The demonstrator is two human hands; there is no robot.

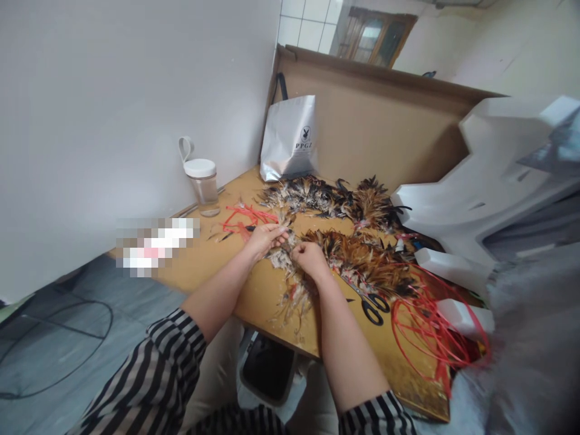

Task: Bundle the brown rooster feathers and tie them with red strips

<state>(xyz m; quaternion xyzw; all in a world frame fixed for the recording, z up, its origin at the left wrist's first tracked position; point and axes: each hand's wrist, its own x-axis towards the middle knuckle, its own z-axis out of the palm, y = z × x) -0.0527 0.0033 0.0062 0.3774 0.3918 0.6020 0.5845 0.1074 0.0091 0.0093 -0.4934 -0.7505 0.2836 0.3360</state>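
My left hand [266,239] is over the middle of the wooden table, its thumb and fingers pinched on a small bunch of brown feathers [285,216]. Just to its right, my right hand [310,258] is closed with the fingertips pressed together; what they hold, if anything, is too small to make out. Pale fluffy feathers [281,260] lie beneath and between both hands. Beside my right hand stretches a row of brown and black feather bunches [362,257]. Black-handled scissors [372,307] lie near my right forearm, their blades partly hidden by feathers.
Behind are dark feather bunches [317,196] and a silver bag [290,136]. Red strips [247,217] lie left; a tangle of red strapping [421,326] sits right. A lidded cup [205,190] stands near the white wall. Below the table edge is a black-lined bin [268,365].
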